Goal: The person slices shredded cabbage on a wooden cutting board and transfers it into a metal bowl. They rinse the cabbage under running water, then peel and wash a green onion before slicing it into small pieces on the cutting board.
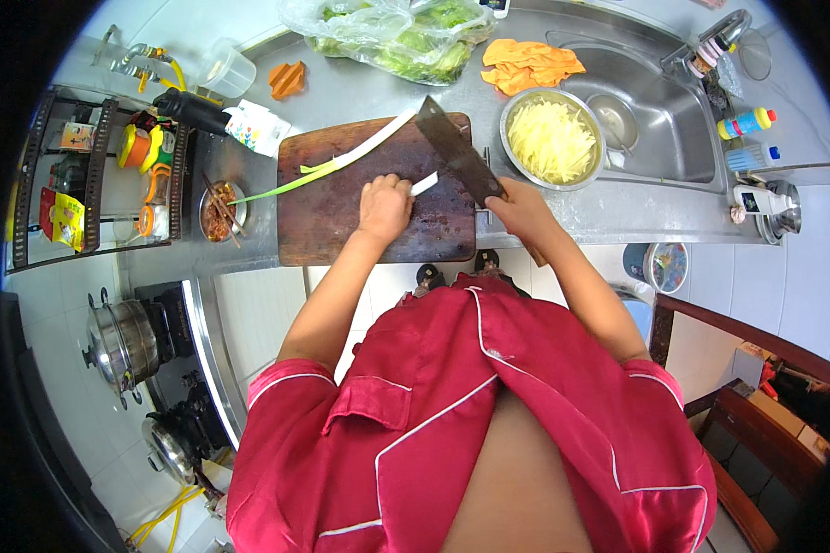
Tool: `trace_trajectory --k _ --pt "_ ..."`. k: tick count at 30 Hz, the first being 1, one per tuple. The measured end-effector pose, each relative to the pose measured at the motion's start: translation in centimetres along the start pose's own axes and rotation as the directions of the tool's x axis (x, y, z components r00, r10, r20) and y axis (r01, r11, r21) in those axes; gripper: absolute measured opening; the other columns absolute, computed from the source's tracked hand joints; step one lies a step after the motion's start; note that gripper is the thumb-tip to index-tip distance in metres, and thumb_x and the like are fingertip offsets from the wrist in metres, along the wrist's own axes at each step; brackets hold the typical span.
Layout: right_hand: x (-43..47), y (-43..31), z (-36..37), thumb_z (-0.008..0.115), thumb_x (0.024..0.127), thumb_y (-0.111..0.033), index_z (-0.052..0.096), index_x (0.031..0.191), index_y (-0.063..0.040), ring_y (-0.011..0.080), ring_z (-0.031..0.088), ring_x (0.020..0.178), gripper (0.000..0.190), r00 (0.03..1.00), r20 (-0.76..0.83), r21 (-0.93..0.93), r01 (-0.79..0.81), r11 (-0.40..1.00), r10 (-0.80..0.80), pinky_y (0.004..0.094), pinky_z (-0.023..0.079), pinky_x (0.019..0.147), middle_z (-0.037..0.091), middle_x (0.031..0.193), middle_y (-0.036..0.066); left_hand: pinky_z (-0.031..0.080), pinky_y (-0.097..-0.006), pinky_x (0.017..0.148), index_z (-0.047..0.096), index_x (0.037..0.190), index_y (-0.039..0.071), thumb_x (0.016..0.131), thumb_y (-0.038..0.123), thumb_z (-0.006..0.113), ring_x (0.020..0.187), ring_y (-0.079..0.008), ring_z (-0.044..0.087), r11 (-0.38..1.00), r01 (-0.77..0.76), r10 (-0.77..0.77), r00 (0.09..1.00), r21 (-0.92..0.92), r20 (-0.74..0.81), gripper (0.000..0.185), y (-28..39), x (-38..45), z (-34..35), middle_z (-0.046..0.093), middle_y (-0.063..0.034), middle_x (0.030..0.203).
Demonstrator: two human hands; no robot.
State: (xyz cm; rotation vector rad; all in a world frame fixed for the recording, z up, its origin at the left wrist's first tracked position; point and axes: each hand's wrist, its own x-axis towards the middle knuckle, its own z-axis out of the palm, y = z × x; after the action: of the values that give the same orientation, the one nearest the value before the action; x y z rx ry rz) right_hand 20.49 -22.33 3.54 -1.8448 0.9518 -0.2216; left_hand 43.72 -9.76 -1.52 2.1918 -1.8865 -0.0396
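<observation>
On a dark wooden cutting board (318,228) my left hand (385,207) grips a short white scallion piece (425,183), whose cut end sticks out to the right. My right hand (519,207) is closed around the handle of a cleaver (456,148). Its broad dark blade slants up to the left over the board's right edge, apart from the piece in my left hand. A long scallion (366,148) lies across the back of the board, white end near the blade tip. Its green end reaches a small bowl of reddish sauce (216,221) with chopsticks (223,207) across it.
Right of the board stands a metal bowl of yellow shreds (552,142), beside the sink (671,131). An orange cloth (531,63) and a plastic bag of green vegetables (408,45) lie behind. A spice rack (100,173) stands left; a pot (124,339) sits lower left.
</observation>
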Motion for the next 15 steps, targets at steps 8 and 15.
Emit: trace_trajectory --k 8,15 --pt "2.4 0.5 1.5 0.054 0.086 -0.02 0.055 0.102 0.001 0.0383 0.06 0.071 0.026 0.985 -0.136 -0.127 -0.119 0.985 0.102 0.046 0.047 0.066 0.061 0.074 0.02 0.043 -0.0417 0.074 0.064 0.081 0.008 0.08 0.012 0.057 0.089 -0.0294 0.054 0.988 0.109 -0.1 0.991 0.105 -0.091 0.008 -2.2 -2.8 -0.8 0.058 -0.0092 0.086" --pt "0.5 -2.2 3.5 0.055 0.088 -0.018 0.054 0.117 -0.001 0.0375 0.061 0.071 0.034 0.941 -0.32 -0.132 0.071 0.989 -0.11 0.0445 0.045 0.064 0.061 0.072 0.018 0.044 -0.0385 0.074 0.063 0.085 0.009 0.078 0.01 0.056 0.088 -0.0275 0.053 0.993 0.096 -0.078 0.969 0.064 -0.236 0.009 -0.9 -2.3 0.3 0.057 -0.0069 0.09"
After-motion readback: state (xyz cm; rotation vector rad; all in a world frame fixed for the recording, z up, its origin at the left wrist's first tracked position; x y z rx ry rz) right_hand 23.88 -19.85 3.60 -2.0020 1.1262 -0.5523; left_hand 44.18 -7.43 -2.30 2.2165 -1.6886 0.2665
